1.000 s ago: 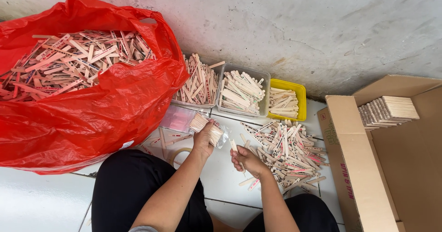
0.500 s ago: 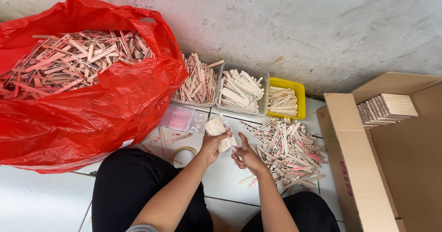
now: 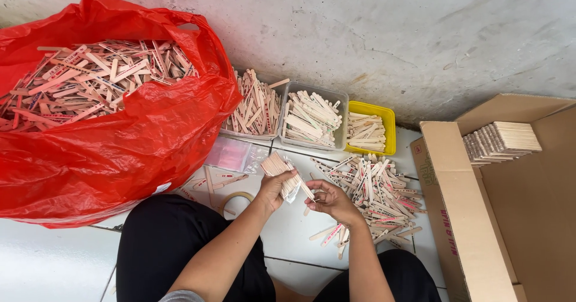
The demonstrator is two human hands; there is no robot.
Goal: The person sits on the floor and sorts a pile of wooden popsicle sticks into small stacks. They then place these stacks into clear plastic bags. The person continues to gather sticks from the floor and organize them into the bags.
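My left hand (image 3: 273,189) grips a bundle of flat wooden sticks (image 3: 278,166), partly inside a small clear plastic bag. My right hand (image 3: 332,200) is beside it, fingers pinching the bag's lower end and one stick. Both hands hover over the white tiled floor in front of my knees. A loose pile of wooden sticks (image 3: 375,191), some with red print, lies on the floor just right of my right hand.
A big red plastic bag (image 3: 120,152) full of sticks stands at the left. Two clear tubs (image 3: 312,119) and a yellow tub (image 3: 369,131) of sticks line the wall. A cardboard box (image 3: 510,212) with bundled sticks is at the right. Clear bags (image 3: 231,155) and a tape roll (image 3: 235,199) lie near my left knee.
My hands have moved slightly toward me and to the right, and the stick bundle has turned more upright in my left hand as my right hand works at its lower end.
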